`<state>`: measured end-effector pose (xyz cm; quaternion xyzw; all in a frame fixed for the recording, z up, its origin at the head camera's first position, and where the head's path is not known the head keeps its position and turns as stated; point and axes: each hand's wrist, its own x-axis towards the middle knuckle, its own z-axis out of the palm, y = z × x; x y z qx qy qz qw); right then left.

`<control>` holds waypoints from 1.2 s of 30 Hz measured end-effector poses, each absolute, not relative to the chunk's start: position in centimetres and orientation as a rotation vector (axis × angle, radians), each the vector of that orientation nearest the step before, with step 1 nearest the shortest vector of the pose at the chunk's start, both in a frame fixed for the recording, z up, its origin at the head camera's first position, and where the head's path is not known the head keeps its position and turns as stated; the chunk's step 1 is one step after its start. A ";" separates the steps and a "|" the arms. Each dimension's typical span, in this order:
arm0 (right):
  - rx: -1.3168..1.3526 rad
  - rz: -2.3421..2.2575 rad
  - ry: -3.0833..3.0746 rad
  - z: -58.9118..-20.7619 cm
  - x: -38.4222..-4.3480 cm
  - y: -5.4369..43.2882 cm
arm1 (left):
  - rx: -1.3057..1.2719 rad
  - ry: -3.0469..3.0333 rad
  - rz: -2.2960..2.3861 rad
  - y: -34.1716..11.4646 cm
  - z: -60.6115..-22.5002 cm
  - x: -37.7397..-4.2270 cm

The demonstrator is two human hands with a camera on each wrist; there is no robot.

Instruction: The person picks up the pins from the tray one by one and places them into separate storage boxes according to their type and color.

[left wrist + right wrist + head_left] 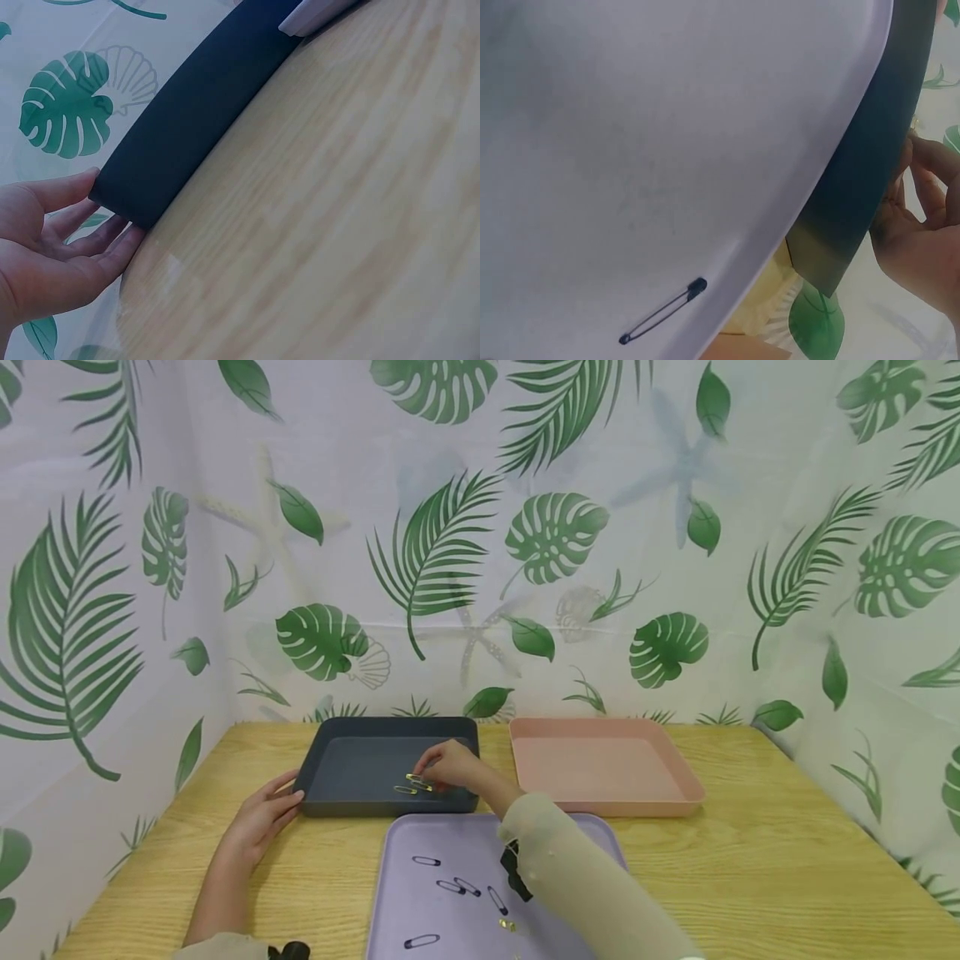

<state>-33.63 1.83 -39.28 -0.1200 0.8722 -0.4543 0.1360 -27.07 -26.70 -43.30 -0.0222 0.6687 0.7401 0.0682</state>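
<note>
The right hand hung over the near right part of the dark tray, its thumb and fingers drawn together and pinching a gold safety pin (only a small glint of it showed at the fingertips in the right wrist view). Below it, on the tray's floor, lay more gold pins, close together.

The left hand rested against the same tray's near left corner from outside, its thumb near the rim and its fingers spread lower on the end wall.

Nearer the person, just in front of the dark tray, was the lavender tray. It held five visible black safety pins, scattered, two of them side by side near the middle, and a small gold clump to their right, too blurred to count. The right sleeve crossed above this tray and hid part of it.

The pink tray stood to the right of the dark one, a gap between them, on the wooden table.
</note>
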 end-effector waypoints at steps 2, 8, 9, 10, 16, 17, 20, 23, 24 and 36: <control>-0.347 -1.296 2.540 -39.4 -33.6 1.6 | -0.071 2.013 2.230 -26.7 -43.4 -27.1; -0.345 -1.243 2.578 -39.8 -33.6 1.2 | -0.073 2.008 2.236 -26.8 -43.5 -27.1; -0.342 -1.242 2.580 -39.9 -33.6 1.2 | -0.075 2.007 2.238 -26.8 -43.4 -27.1; -0.338 -1.241 2.579 -40.0 -33.6 1.2 | -0.077 2.006 2.239 -26.8 -43.4 -27.1; -0.335 -1.201 2.611 -40.3 -33.8 1.4 | -0.084 1.999 2.239 -26.7 -43.5 -27.1; -0.337 -1.192 2.618 -40.3 -33.9 1.4 | -0.087 1.998 2.239 -26.7 -43.5 -27.1; -0.339 -1.186 2.625 -40.4 -34.0 1.4 | -0.095 2.002 2.236 -26.7 -43.4 -27.1; -0.328 -1.176 2.639 -40.7 -34.1 1.4 | -0.099 2.004 2.237 -26.8 -43.4 -27.2; -0.328 -1.168 2.649 -40.8 -34.1 1.4 | -0.097 2.005 2.237 -26.8 -43.4 -27.2; -0.322 -1.152 2.675 -40.6 -34.2 1.8 | -0.100 2.015 2.222 -26.7 -43.5 -27.1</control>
